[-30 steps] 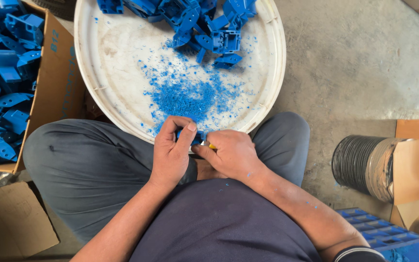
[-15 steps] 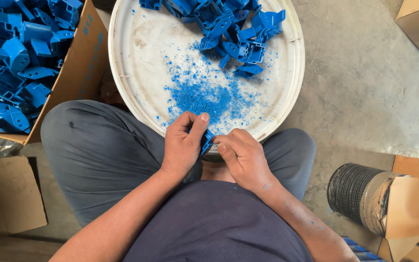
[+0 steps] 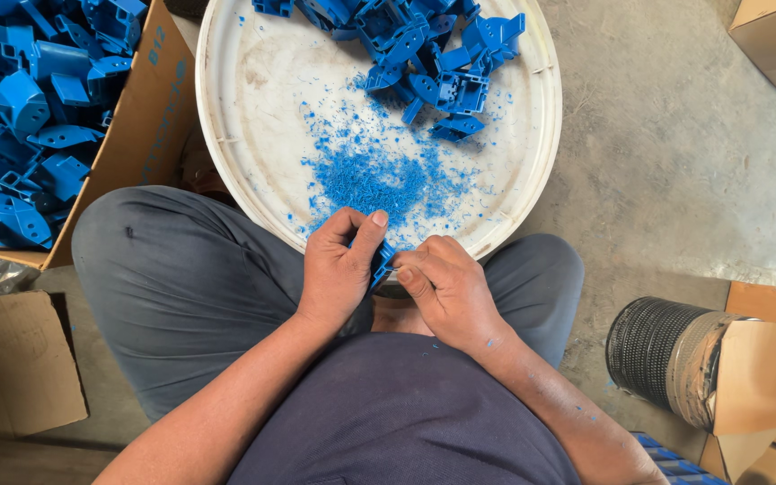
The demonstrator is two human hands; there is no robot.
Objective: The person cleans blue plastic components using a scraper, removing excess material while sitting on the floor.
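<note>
— Hands first: what are they doing?
— Left hand (image 3: 341, 268) is curled shut round a small blue plastic part (image 3: 381, 262), thumb up along its side. Right hand (image 3: 442, 286) is closed too, fingertips pinched against that same part; whether it grips a tool I cannot tell, the fingers hide it

— Where is the part?
— Between both hands, over the person's lap, just at the near rim of the white round tray (image 3: 226, 153)

— What lies in the tray?
— Blue shavings (image 3: 370, 175) heaped near the middle, and a pile of blue plastic parts (image 3: 424, 54) at the far side, touching one another

— And around it?
— To the left a cardboard box (image 3: 150, 117) filled with more blue parts, its wall just beside the tray. Lower left, a flattened piece of cardboard (image 3: 15, 359) on the concrete floor (image 3: 675, 162). To the right, well apart from the hands, a black ribbed roll (image 3: 653, 346) with brown card against it

— The person's posture?
— Seated, grey trousers, knees spread either side of the tray
</note>
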